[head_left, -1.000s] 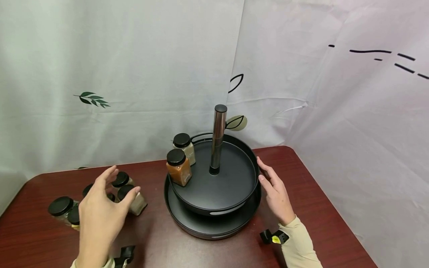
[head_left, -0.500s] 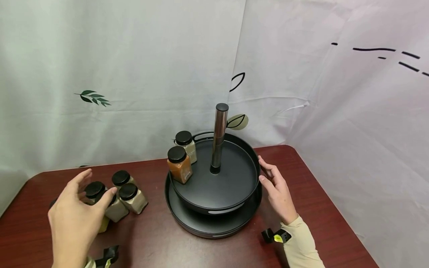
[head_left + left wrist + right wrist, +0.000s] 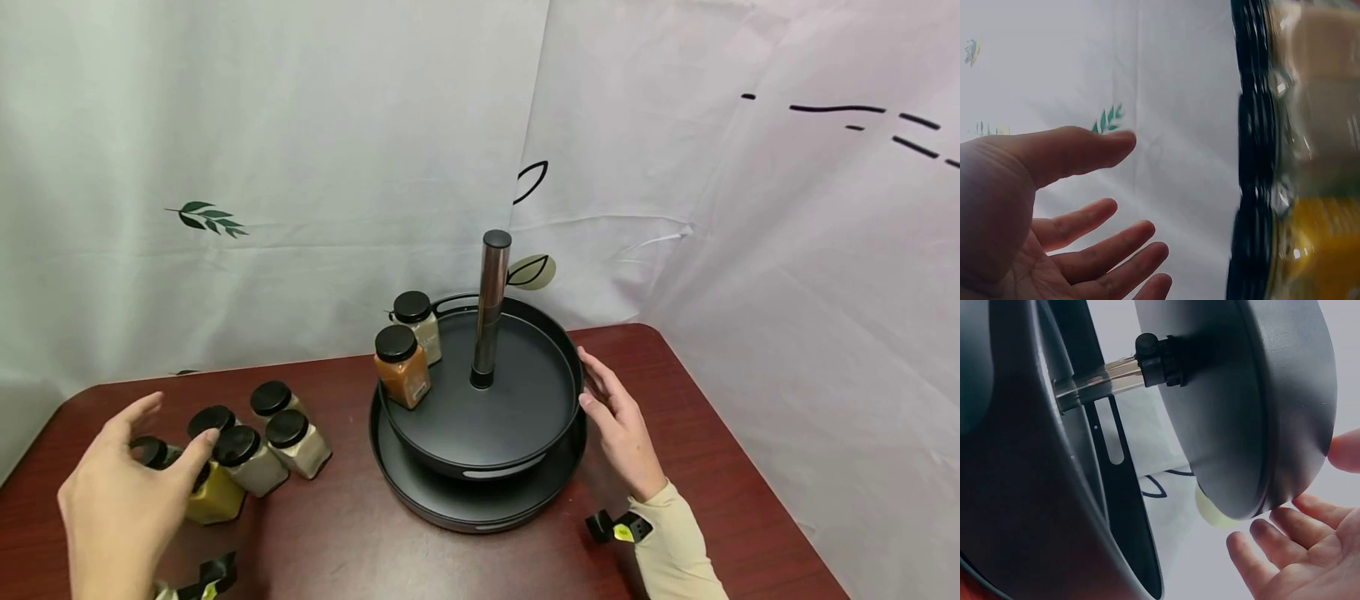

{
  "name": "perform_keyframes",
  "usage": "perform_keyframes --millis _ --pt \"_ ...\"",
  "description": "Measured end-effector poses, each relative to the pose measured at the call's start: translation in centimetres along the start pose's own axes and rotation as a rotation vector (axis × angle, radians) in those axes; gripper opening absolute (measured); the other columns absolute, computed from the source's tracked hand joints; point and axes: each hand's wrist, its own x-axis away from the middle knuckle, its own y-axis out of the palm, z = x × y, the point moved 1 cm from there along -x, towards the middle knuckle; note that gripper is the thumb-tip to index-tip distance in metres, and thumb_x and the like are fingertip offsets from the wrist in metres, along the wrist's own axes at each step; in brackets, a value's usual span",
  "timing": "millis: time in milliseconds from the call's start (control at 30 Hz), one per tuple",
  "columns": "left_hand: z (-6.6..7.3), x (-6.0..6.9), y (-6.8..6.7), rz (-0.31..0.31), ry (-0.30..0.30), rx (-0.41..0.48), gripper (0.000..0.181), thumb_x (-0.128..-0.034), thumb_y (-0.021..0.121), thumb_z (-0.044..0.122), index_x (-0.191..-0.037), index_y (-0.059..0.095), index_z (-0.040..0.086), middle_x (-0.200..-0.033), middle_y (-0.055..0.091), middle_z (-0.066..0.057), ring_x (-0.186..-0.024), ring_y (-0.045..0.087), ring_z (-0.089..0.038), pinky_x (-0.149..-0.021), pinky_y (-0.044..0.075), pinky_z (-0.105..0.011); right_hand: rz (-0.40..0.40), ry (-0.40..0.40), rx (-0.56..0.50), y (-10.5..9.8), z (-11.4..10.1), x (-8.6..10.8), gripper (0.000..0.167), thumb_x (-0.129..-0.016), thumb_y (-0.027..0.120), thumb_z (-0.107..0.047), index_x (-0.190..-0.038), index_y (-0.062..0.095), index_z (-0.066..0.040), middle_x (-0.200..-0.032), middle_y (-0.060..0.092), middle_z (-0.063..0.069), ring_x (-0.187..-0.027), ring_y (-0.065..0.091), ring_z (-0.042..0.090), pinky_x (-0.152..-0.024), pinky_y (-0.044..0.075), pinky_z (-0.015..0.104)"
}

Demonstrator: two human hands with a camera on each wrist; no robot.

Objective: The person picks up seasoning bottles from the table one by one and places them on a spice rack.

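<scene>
At the left, my left hand [image 3: 127, 492] hovers with fingers spread over a group of black-lidded jars, among them a yellow jar [image 3: 216, 497] and a pale jar [image 3: 258, 467]. In the left wrist view nothing lies between the thumb and fingers of that hand [image 3: 1085, 212]. My right hand [image 3: 624, 429] touches the right rim of the upper tier of a black two-tier tray [image 3: 480, 433]; the right wrist view shows its fingertips and thumb [image 3: 1310, 537] at the tier's side wall [image 3: 1300, 406]. An orange jar [image 3: 405, 379] and a cream jar [image 3: 427, 333] stand on the upper tier.
A metal post [image 3: 490, 308] with a black cap rises from the tray's middle. The reddish-brown table [image 3: 337, 542] has its back edge close to a pale patterned curtain [image 3: 300, 167].
My left hand has moved left across the group of jars, uncovering several of them. My right hand stays at the tray's rim.
</scene>
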Motion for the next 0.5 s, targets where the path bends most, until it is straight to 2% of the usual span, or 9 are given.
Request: perform_keyframes --millis 33,67,267,367,500 --pt "-0.2 -0.1 -0.1 0.006 -0.01 0.006 0.068 -0.0883 0.075 0.018 -0.149 0.047 0.006 -0.126 0.062 -0.028 -0.109 0.055 -0.048 -0.101 0.033 -0.062 0.0 0.001 0.005 0.0 0.0 0.0 0.051 -0.104 0.044 0.004 -0.154 0.036 0.0 -0.158 0.035 0.02 -0.144 0.039 0.019 -0.111 0.035 0.018" --pt "-0.4 -0.2 -0.2 0.007 -0.024 0.01 0.067 -0.0891 0.073 0.017 -0.15 0.047 0.006 -0.134 0.058 -0.028 -0.114 0.054 -0.049 -0.104 0.03 -0.062 0.0 0.001 0.008 0.0 0.0 0.0 0.051 -0.104 0.044 0.003 -0.154 0.036 0.0 -0.158 0.035 0.02 -0.144 0.039 0.019 -0.111 0.035 0.018" --pt "-1.0 -0.5 -0.4 0.01 -0.051 0.013 0.068 -0.09 0.072 0.017 -0.151 0.045 0.006 -0.136 0.055 -0.031 -0.123 0.05 -0.05 -0.113 0.022 -0.062 -0.001 -0.004 0.011 0.0 -0.1 0.0 0.051 -0.103 0.045 0.004 -0.154 0.036 0.0 -0.158 0.035 0.02 -0.144 0.039 0.019 -0.111 0.035 0.019" --pt "-1.2 -0.7 -0.4 -0.026 -0.073 -0.016 0.07 -0.0916 0.071 0.021 -0.153 0.041 0.004 -0.138 0.052 -0.033 -0.124 0.047 -0.053 -0.114 0.021 -0.062 -0.002 -0.006 0.008 0.0 -0.1 0.1 0.051 -0.103 0.044 0.005 -0.154 0.036 0.001 -0.158 0.035 0.02 -0.144 0.039 0.019 -0.111 0.035 0.02" --pt "-1.7 -0.8 -0.4 -0.113 -0.13 -0.058 0.077 -0.0942 0.069 0.032 -0.155 0.033 0.001 -0.141 0.046 -0.036 -0.126 0.044 -0.054 -0.117 0.016 -0.06 -0.006 -0.011 0.002 0.1 -0.1 0.0 0.052 -0.103 0.045 0.006 -0.153 0.036 0.002 -0.158 0.035 0.021 -0.144 0.039 0.019 -0.111 0.035 0.019"
